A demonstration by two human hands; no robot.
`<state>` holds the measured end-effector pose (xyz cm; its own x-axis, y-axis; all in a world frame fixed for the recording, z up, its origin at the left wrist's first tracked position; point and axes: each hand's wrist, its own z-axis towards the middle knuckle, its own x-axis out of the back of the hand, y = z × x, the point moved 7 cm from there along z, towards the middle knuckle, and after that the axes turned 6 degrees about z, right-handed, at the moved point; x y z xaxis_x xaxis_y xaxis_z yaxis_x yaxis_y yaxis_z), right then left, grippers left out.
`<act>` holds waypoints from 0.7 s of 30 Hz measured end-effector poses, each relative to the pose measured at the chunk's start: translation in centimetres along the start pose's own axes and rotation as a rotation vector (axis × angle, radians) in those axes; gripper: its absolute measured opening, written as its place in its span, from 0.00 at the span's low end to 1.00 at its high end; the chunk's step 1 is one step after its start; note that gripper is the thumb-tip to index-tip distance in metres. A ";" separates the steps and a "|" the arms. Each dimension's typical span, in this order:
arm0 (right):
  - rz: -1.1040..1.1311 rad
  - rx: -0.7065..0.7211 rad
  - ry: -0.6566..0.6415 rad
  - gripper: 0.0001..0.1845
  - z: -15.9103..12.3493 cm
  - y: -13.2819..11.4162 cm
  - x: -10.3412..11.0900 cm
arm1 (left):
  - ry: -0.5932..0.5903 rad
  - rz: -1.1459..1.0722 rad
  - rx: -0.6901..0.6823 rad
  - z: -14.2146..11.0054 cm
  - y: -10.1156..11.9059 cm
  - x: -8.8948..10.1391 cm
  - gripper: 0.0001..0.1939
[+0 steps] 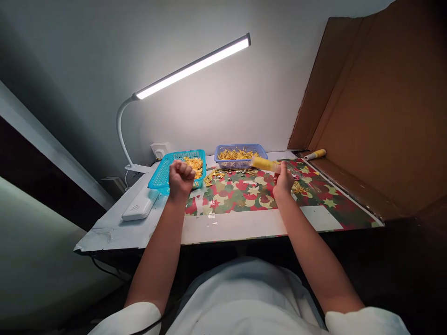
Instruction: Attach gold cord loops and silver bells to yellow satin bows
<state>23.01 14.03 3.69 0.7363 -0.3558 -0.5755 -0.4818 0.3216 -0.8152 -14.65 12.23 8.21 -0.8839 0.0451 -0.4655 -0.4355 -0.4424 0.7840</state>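
My left hand (180,179) is closed in a fist, raised in front of the turquoise basket (164,170). Whatever its fingers may hold is hidden. That basket contains yellow-gold pieces (194,164). My right hand (283,180) grips one end of a yellow tube (264,164) with a clear, plastic-looking end, held above the mat and pointing left. Behind the tube stands a blue-purple basket (240,164) of thin gold strips (237,154). Several small silvery bits and gold strips lie on the patterned mat (244,193) between my hands.
A lamp (192,67) arches over the table from the left. A white power bank (139,207) lies near the left edge. Cardboard (377,107) walls the right side, with another yellow and white tube (315,154) beside it. Gold strands (298,187) lie right of my right hand.
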 end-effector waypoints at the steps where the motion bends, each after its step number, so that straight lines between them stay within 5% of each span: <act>1: 0.020 0.020 0.061 0.25 0.2 -0.2 0.6 | 0.055 -0.031 -0.061 0.1 1.1 1.2 0.17; 5: 0.083 0.059 0.190 0.25 0.4 -0.7 1.7 | 0.252 -0.132 -0.250 -0.2 3.6 5.3 0.17; 9: 0.083 0.067 0.121 0.26 -0.2 -0.8 0.7 | 0.307 -0.175 -0.249 -0.4 3.2 5.8 0.17; 14: 0.051 -0.019 -0.191 0.27 -1.7 -0.2 -2.2 | 0.081 -0.142 -0.006 -0.8 0.6 -0.1 0.18; 18: -0.002 -0.101 -0.453 0.29 -3.4 0.7 -4.3 | -0.228 -0.040 0.310 -3.2 -3.4 -7.0 0.19; 21: -0.042 -0.136 -0.557 0.31 -4.2 1.4 -5.1 | -0.400 0.016 0.509 -5.3 -6.4 -10.0 0.18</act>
<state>16.55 12.59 5.24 0.8776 0.1617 -0.4513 -0.4764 0.1885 -0.8588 -2.13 9.81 5.69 -0.8437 0.4154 -0.3401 -0.3612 0.0294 0.9320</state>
